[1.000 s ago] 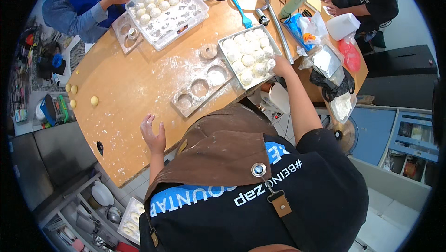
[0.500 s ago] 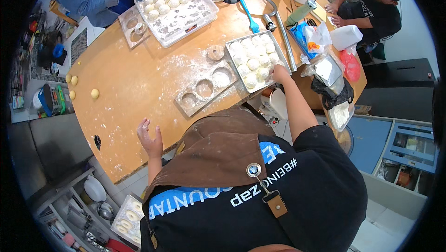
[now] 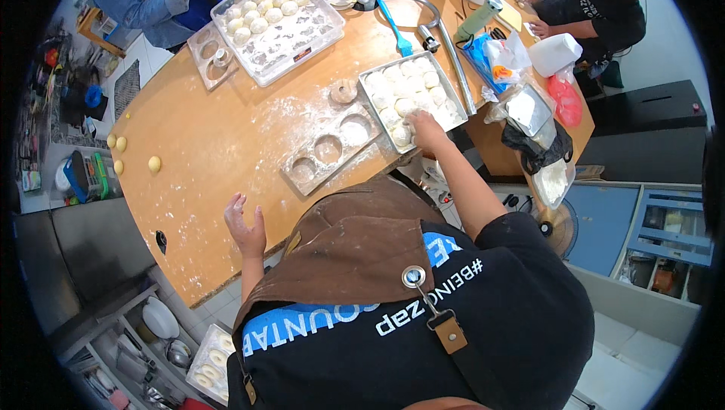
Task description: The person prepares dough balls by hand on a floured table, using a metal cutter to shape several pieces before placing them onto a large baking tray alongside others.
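Observation:
My right hand (image 3: 424, 131) reaches over the near side of a metal tray (image 3: 457, 124) filled with several pale, floured dough balls (image 3: 408, 87). Its fingers are stretched downward and rest on dough near the front of the tray; their tips are partly hidden. My left hand (image 3: 246, 227) is raised beside the table's near edge, fingers apart and palm floury, with nothing in it. Between the hands lies a wooden board with round holes (image 3: 329, 148), dusted with flour. A small round wooden piece (image 3: 343, 91) sits beside the tray.
A person in blue works behind a plastic tray (image 3: 279, 51) of dough balls; another person in black stands at the far right. A blue brush (image 3: 394, 29), metal tube (image 3: 456, 63), bottle (image 3: 479, 19) and white jug (image 3: 555, 55) lie beyond my tray. Loose dough balls (image 3: 155, 164) sit left.
My right hand has moved left along the tray's near side, from its right corner to the dough nearer the front. The left hand has stayed nearly still. The person in blue brought both hands together.

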Motion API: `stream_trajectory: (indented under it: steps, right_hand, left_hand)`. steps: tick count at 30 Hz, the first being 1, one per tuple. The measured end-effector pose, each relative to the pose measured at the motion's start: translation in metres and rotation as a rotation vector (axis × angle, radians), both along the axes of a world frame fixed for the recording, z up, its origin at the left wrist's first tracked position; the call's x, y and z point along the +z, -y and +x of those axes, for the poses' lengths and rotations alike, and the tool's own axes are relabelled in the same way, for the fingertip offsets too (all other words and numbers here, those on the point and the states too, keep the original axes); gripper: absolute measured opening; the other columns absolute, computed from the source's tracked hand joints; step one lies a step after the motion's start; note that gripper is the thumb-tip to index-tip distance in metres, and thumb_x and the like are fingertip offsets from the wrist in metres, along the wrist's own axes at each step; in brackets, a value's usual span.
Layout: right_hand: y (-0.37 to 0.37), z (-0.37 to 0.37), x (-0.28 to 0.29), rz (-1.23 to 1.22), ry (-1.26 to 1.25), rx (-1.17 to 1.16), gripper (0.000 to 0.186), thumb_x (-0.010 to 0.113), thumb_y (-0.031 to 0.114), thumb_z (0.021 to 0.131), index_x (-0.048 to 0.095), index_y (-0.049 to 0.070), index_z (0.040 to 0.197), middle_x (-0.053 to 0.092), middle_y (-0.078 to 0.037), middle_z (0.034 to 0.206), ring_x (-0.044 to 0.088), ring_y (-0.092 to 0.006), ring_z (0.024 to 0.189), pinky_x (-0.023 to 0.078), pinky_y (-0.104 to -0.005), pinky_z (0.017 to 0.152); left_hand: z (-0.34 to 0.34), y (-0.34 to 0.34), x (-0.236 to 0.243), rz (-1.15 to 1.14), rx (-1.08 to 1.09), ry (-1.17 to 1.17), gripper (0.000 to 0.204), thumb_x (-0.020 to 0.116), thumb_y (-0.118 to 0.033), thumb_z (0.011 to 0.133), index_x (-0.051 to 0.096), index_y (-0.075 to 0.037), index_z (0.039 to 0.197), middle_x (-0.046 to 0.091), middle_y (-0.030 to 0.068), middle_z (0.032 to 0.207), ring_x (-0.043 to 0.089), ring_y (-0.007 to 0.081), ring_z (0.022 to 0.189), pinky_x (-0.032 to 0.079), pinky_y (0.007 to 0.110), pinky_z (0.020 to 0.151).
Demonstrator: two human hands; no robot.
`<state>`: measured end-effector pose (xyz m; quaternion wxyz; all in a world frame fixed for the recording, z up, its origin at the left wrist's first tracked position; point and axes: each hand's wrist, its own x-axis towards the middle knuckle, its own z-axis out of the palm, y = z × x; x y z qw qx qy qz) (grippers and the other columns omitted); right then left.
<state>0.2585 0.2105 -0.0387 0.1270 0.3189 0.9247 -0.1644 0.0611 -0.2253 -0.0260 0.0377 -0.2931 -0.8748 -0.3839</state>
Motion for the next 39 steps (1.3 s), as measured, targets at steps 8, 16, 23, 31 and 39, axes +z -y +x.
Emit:
stream_trajectory:
  steps: [8,16,23,31,39]
  right_hand:
    - [-0.039,0.013,0.018,0.281,-0.043,-0.117,0.038,0.057,0.0,0.07,0.062,0.009,0.106,0.057,-0.017,0.107,0.053,-0.0315,0.107,0.044,-0.0399,0.09]
    - [0.017,-0.006,0.003,-0.198,-0.041,-0.037,0.05,0.071,0.015,0.067,0.057,0.008,0.114,0.057,-0.021,0.11,0.055,-0.0343,0.104,0.046,-0.0379,0.086]
    - [0.014,-0.009,-0.011,-0.082,0.023,-0.018,0.044,0.059,0.002,0.068,0.057,0.009,0.111,0.057,-0.021,0.108,0.056,-0.0354,0.102,0.046,-0.0412,0.087]
    - [-0.008,0.004,0.013,0.241,-0.132,-0.125,0.038,0.054,0.0,0.07,0.059,0.008,0.107,0.06,-0.019,0.104,0.058,-0.034,0.098,0.048,-0.0416,0.083]
    - [0.032,-0.013,0.0,0.012,-0.021,-0.107,0.046,0.058,0.001,0.066,0.058,0.009,0.112,0.055,-0.02,0.111,0.054,-0.0343,0.105,0.045,-0.0386,0.088]
  left_hand:
    - [0.003,0.006,0.003,-0.023,-0.005,-0.006,0.039,0.065,-0.007,0.076,0.053,-0.006,0.113,0.051,0.015,0.121,0.046,0.0306,0.113,0.042,0.038,0.084]
    - [0.014,0.007,0.0,-0.013,-0.001,0.004,0.04,0.065,-0.007,0.076,0.053,-0.006,0.114,0.05,0.0151,0.122,0.047,0.0304,0.112,0.042,0.038,0.083]
    - [0.014,0.004,0.003,0.01,-0.003,0.003,0.04,0.065,-0.007,0.077,0.052,-0.006,0.115,0.05,0.0146,0.122,0.046,0.0299,0.113,0.043,0.037,0.084]
    - [0.017,0.013,0.0,-0.034,0.0,0.01,0.039,0.065,-0.009,0.077,0.052,-0.006,0.114,0.05,0.0142,0.123,0.046,0.0295,0.113,0.042,0.038,0.085]
    - [0.018,0.009,0.0,-0.035,-0.031,0.018,0.04,0.065,-0.009,0.077,0.052,-0.005,0.115,0.049,0.0148,0.123,0.045,0.0301,0.115,0.042,0.038,0.085]
